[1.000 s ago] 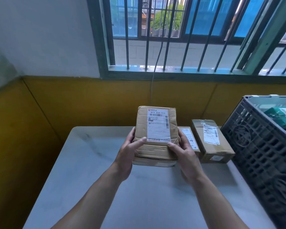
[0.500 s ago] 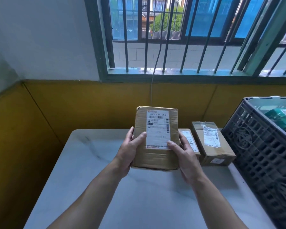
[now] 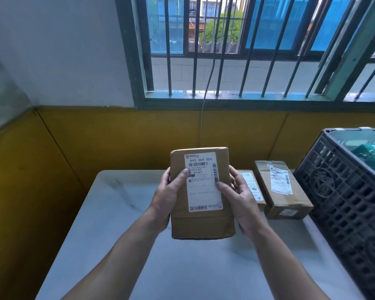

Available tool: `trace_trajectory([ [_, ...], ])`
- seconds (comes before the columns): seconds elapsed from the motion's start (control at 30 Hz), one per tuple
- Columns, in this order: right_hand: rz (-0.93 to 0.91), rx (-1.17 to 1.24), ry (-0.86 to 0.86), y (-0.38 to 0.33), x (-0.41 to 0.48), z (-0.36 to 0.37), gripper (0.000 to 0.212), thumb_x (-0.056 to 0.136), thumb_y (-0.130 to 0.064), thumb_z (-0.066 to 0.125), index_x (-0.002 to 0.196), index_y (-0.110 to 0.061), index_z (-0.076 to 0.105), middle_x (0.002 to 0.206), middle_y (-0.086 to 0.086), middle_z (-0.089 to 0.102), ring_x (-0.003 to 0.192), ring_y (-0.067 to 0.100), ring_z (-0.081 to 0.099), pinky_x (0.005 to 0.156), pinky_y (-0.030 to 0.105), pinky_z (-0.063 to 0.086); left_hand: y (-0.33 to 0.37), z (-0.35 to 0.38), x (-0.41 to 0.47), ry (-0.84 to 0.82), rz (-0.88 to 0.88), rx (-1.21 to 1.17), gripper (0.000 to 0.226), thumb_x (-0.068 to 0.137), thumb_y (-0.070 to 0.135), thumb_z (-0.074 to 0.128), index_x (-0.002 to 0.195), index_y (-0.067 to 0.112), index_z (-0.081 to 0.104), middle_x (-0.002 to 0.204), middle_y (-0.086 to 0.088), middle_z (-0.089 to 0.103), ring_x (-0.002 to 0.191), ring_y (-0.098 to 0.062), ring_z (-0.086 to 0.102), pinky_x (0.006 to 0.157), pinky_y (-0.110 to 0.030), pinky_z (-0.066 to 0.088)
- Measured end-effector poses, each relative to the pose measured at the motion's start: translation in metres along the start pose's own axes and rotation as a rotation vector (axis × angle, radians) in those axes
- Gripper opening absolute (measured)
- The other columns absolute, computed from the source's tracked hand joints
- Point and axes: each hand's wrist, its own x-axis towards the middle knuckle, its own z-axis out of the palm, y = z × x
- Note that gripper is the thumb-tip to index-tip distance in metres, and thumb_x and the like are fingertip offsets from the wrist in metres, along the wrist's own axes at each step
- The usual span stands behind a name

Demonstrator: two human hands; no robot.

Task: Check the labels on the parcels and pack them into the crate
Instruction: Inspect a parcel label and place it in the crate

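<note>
Head camera view, looking down over a pale table (image 3: pixel 117 224) set against a yellow wall under a barred window.

A brown cardboard parcel (image 3: pixel 201 221) is held upright in the air above the middle of the table, its white shipping label (image 3: pixel 204 185) facing the viewer. The left hand (image 3: pixel 164 199) grips its left side, thumb curled onto the front by the label's edge. The right hand (image 3: pixel 241 201) grips the right side, thumb resting over the label's right margin. Both hands are closed on the box.

Two more parcels lie flat near the table's far right corner: a larger one (image 3: pixel 283 198) just beside a dark slatted crate (image 3: pixel 342 195) at the right edge, and a smaller one (image 3: pixel 250 187) partly hidden behind the right hand. Something green (image 3: pixel 370 155) already sits in the crate.

Judging by the relaxed hold, the box seems light. The card looks stiff but creased and slightly soft at the bottom, not slippery. The two long sides are the best place to hold it — thumbs kept off the barcode — for the lift over the crate's rim.
</note>
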Motion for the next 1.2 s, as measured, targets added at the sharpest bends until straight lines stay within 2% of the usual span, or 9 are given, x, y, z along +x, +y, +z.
trace_trajectory([
  [0.1, 0.019, 0.001, 0.015, -0.005, 0.003, 0.004, 0.085, 0.081, -0.050, 0.076, 0.154, -0.031, 0.035, 0.144, -0.001, 0.059, 0.124, 0.020, 0.063, 0.102, 0.049, 0.054, -0.001, -0.003, -0.003, 0.004, 0.017, 0.008, 0.056, 0.087, 0.047, 0.068, 0.139, 0.031, 0.051, 0.112, -0.002, 0.078, 0.099, -0.022, 0.076, 0.074, -0.038, 0.063],
  [0.27, -0.009, -0.026, 0.049, -0.008, 0.005, 0.008, 0.052, 0.094, -0.035, 0.065, 0.144, -0.030, 0.049, 0.118, -0.004, 0.074, 0.106, 0.015, 0.072, 0.080, 0.036, 0.061, 0.001, -0.003, -0.002, -0.024, 0.034, 0.042, 0.050, 0.095, 0.046, 0.063, 0.141, 0.035, 0.048, 0.115, -0.004, 0.077, 0.103, -0.027, 0.075, 0.082, -0.046, 0.063],
  [0.43, 0.001, -0.048, 0.057, -0.007, 0.002, 0.012, 0.044, 0.096, -0.038, 0.063, 0.138, -0.030, 0.053, 0.116, 0.001, 0.074, 0.107, 0.021, 0.072, 0.087, 0.048, 0.061, 0.006, 0.000, -0.003, 0.018, 0.031, 0.066, 0.062, 0.093, 0.062, 0.053, 0.147, 0.034, 0.042, 0.119, -0.005, 0.075, 0.109, -0.028, 0.073, 0.094, -0.058, 0.058],
  [0.53, 0.000, -0.062, 0.112, -0.011, 0.004, 0.016, 0.047, 0.089, -0.051, 0.064, 0.130, -0.028, 0.058, 0.109, 0.000, 0.076, 0.101, 0.018, 0.074, 0.084, 0.044, 0.062, 0.003, 0.002, -0.005, 0.023, 0.018, 0.073, 0.057, 0.096, 0.057, 0.054, 0.147, 0.034, 0.043, 0.121, -0.005, 0.074, 0.112, -0.028, 0.071, 0.098, -0.057, 0.056],
  [0.6, 0.008, -0.056, 0.145, -0.012, 0.005, 0.016, 0.041, 0.092, -0.048, 0.064, 0.126, -0.026, 0.060, 0.106, 0.000, 0.077, 0.097, 0.017, 0.075, 0.083, 0.042, 0.062, 0.003, 0.005, -0.006, 0.016, 0.014, 0.076, 0.054, 0.099, 0.056, 0.052, 0.147, 0.031, 0.043, 0.121, -0.006, 0.074, 0.113, -0.029, 0.071, 0.100, -0.058, 0.055],
  [0.77, -0.001, -0.099, 0.153, -0.010, 0.002, 0.017, 0.032, 0.095, -0.045, 0.063, 0.123, -0.029, 0.062, 0.101, -0.003, 0.078, 0.094, 0.015, 0.075, 0.076, 0.036, 0.062, 0.010, 0.008, -0.007, 0.059, 0.009, 0.117, 0.078, 0.084, 0.077, 0.041, 0.146, 0.029, 0.037, 0.121, -0.009, 0.070, 0.112, -0.029, 0.069, 0.096, -0.059, 0.057],
  [0.97, 0.012, -0.133, 0.199, -0.015, 0.002, 0.020, 0.030, 0.096, -0.048, 0.060, 0.118, -0.029, 0.065, 0.099, -0.005, 0.077, 0.095, 0.014, 0.074, 0.082, 0.043, 0.061, 0.009, 0.008, -0.005, 0.085, 0.006, 0.085, 0.067, 0.096, 0.071, 0.043, 0.146, 0.025, 0.040, 0.121, -0.011, 0.071, 0.113, -0.031, 0.069, 0.097, -0.061, 0.055],
  [1.13, 0.025, -0.118, 0.185, -0.018, -0.002, 0.022, 0.029, 0.098, -0.042, 0.058, 0.123, -0.026, 0.063, 0.109, 0.003, 0.075, 0.104, 0.021, 0.071, 0.091, 0.050, 0.057, 0.015, 0.008, -0.005, 0.093, 0.032, 0.109, 0.086, 0.082, 0.087, 0.041, 0.141, 0.023, 0.044, 0.119, -0.012, 0.070, 0.113, -0.030, 0.069, 0.097, -0.061, 0.055],
  [1.2, 0.017, -0.117, 0.174, -0.020, -0.003, 0.024, 0.031, 0.098, -0.047, 0.056, 0.122, -0.027, 0.060, 0.110, 0.005, 0.073, 0.102, 0.021, 0.071, 0.089, 0.050, 0.058, 0.015, 0.008, -0.005, 0.110, 0.043, 0.112, 0.080, 0.088, 0.083, 0.039, 0.139, 0.022, 0.044, 0.117, -0.012, 0.070, 0.112, -0.030, 0.068, 0.097, -0.060, 0.055],
])
